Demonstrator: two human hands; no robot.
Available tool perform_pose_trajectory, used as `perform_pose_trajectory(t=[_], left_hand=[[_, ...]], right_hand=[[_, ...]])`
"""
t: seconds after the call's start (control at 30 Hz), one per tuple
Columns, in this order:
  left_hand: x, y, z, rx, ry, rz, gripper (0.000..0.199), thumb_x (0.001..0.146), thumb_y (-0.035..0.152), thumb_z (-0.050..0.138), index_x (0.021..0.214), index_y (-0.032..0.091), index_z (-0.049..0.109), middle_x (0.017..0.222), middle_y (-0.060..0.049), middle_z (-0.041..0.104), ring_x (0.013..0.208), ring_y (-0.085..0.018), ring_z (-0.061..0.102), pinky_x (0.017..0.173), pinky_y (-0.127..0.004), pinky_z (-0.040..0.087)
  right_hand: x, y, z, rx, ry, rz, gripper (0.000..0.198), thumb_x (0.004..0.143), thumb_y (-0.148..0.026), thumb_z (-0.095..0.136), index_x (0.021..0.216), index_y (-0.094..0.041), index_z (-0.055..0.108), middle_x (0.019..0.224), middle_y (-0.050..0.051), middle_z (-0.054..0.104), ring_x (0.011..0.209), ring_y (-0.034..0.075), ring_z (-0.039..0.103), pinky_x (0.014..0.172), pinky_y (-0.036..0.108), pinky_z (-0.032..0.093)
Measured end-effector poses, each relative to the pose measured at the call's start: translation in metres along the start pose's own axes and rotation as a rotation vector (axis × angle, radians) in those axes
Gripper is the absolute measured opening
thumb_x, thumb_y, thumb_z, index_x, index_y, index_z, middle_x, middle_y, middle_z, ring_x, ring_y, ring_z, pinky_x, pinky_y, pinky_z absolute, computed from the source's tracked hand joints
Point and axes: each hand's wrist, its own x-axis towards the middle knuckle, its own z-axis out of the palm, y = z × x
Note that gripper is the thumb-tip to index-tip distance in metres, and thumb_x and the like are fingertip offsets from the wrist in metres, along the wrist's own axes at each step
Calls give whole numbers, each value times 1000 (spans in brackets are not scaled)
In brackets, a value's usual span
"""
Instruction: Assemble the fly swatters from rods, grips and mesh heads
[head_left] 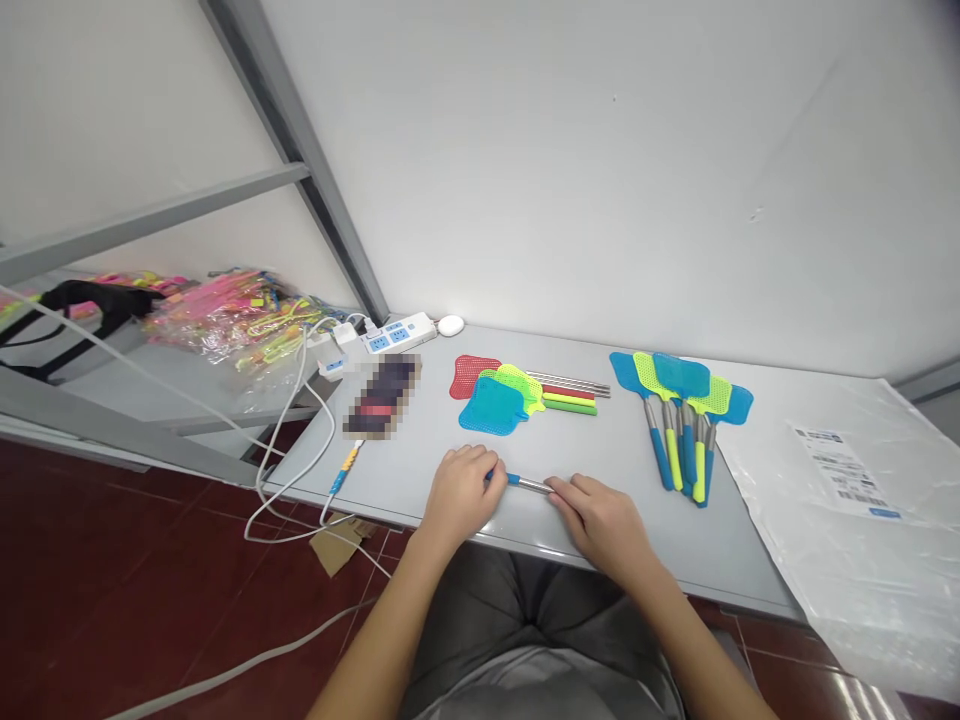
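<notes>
Close to the table's front edge, my left hand [466, 490] is closed around the blue grip end of a telescopic fly swatter handle [532, 485]. My right hand [600, 520] has its fingers closed on the handle's metal rod end, covering that tip. Beyond my hands lie loose swatter heads: a red one [471, 376], a yellow-green one [531, 382] and a blue one [491, 406], overlapping. Beside them are bare metal rods [589, 384] and coloured grips [570, 408]. To the right, several whole fly swatters [681, 375] in blue and yellow-green lie fanned in a pile.
A blurred-out phone-like object [382, 398] with a charging cable [345, 470] is at left, near a power strip [397, 333]. A white plastic bag [862, 500] covers the table's right end. Bagged colourful goods [232, 310] sit on a shelf behind a metal frame [292, 150].
</notes>
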Motion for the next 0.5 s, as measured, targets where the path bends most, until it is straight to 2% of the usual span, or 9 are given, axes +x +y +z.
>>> perform_pose_trajectory(t=[0.13,0.3,0.5], left_hand=[[2,20,7,-39,-12,22,27,91,22,45,67,21,57,70,-3,61,72,-18,55,69,-32,35],[7,47,20,-118,-14,15,28,93,26,44,70,21,60,72,-4,63,71,-18,57,64,-31,34],[11,43,18,-267,-9,-71,32,94,30,44,65,21,55,67,-2,60,66,-17,53,62,-30,31]], right_hand=[[-1,2,2,-9,28,-28,29,101,-33,40,115,-26,65,77,3,62,72,15,59,59,28,31],[-1,3,4,-27,74,-19,28,99,-31,43,109,-21,67,79,4,62,71,17,56,63,30,32],[-2,2,-2,-40,127,80,26,97,-34,50,112,-20,64,90,8,62,86,22,55,83,38,31]])
